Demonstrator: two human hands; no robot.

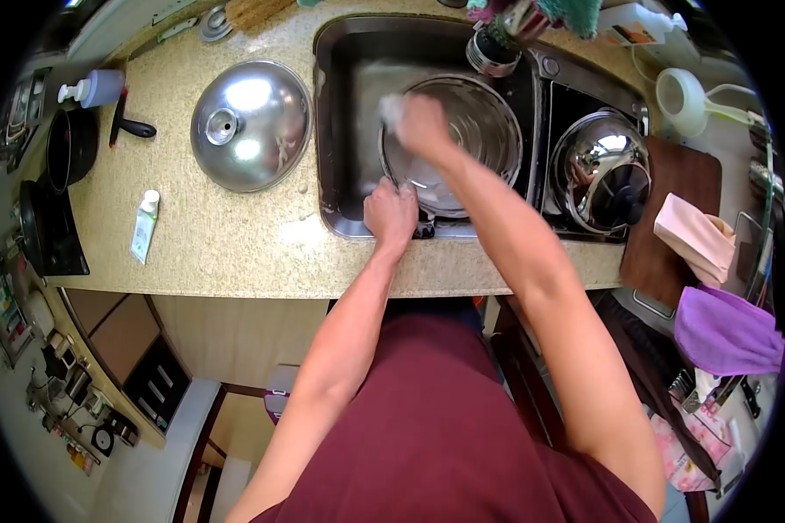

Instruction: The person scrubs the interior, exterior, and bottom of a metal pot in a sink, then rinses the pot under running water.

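In the left basin of the sink (344, 131) sits a round, shiny metal pot (488, 122), seen from above with its inside showing. My left hand (391, 212) is closed on the pot's near-left rim. My right hand (423, 126) reaches over the pot to its far-left rim, fingers closed round a whitish scrubbing pad or cloth (392, 112). Motion smears that pad, so its exact kind is unclear. A domed steel lid (270, 131) with a round knob lies on the counter left of the sink.
In the right basin rests a shiny rounded metal vessel (589, 157). A wooden cutting board (672, 218) lies right of it. On the left counter (209, 244) are a white-capped tube (146, 228), a black-handled squeegee-like tool (131, 126) and a pump bottle (105, 89). A purple cloth (728, 331) hangs at right.
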